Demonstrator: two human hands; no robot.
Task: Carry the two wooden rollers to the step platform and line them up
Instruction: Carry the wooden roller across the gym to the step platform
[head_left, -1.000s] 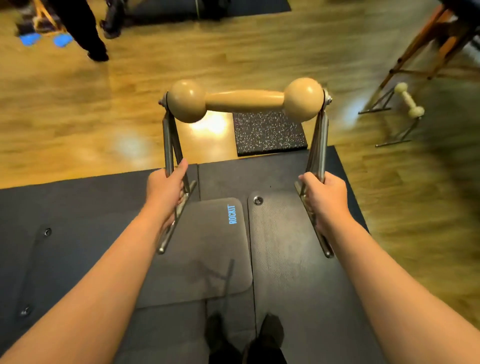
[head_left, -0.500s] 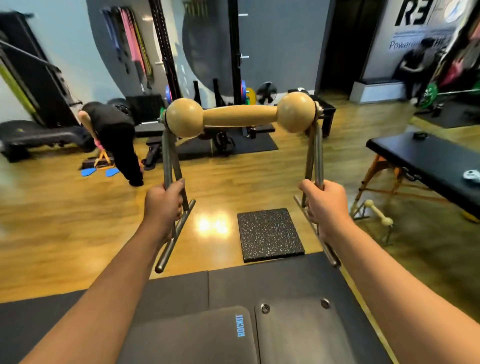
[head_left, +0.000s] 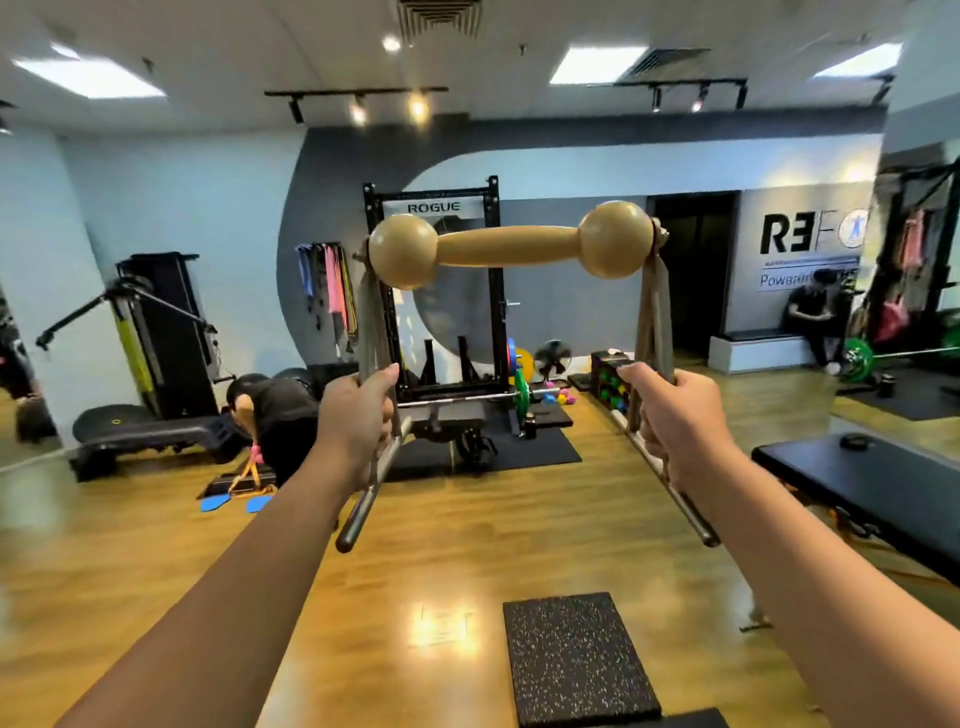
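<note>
Both arms reach out ahead and the tan wooden roller with two round ball ends (head_left: 511, 245) rides high in mid-air, level, well above the shiny wooden floor (head_left: 156, 561). It sits across the top of a grey metal frame whose two legs slope down and back toward the camera. The left hand (head_left: 358, 423) wraps its fingers round the left metal leg (head_left: 375, 332), thumb up along the bar, and the leg's round end (head_left: 353, 525) pokes out below the fist. The right hand (head_left: 675, 415) grips the right metal leg (head_left: 655, 312) the same way, with that leg's lower bar (head_left: 685, 512) trailing down to the right of the wrist. So both hands hold tight, one to each side, roller between and above them. On the floor, near and just right of centre, lies a black speckled rubber mat (head_left: 576, 660), flat, with a bright ceiling-light glare just left of it. To the right stands a black padded tabletop on orange legs (head_left: 862, 483), a small dark object on its far end. Far centre, behind the roller, stands a black squat rack marked ROGUE (head_left: 431, 291) with a loaded barbell low across it. Far left, a person in dark clothes (head_left: 275, 415) bends over toward the floor; far right, another person (head_left: 810, 322) sits on a low grey ledge under wall lettering.
</note>
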